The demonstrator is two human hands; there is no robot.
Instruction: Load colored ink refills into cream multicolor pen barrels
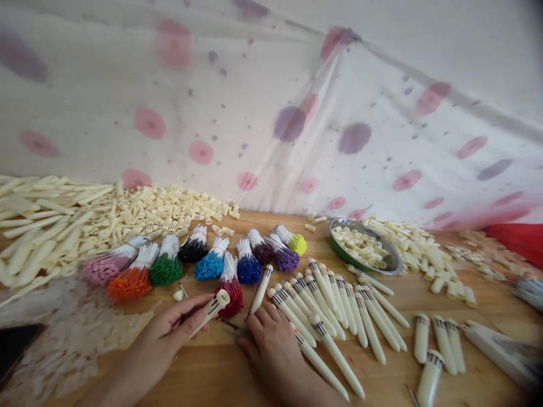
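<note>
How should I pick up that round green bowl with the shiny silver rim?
I'd pinch the round green bowl by its rim's left edge, coming from the left. The rim is raised and thin, and bare wooden tabletop shows there; small cream plastic pieces crowd its right.

Count by kind: one bowl point(394, 262); ten refill bundles point(249, 270) left of the bowl; four stubby pens point(421, 341) below and right of the bowl; one slotted barrel point(215, 305) and two hands point(274, 336) below and left of it. Slender pens point(371, 332) exceed a dozen; overlap prevents exact tally. Loose parts point(156, 208), heaped either side of the bowl: uncountable.
</note>
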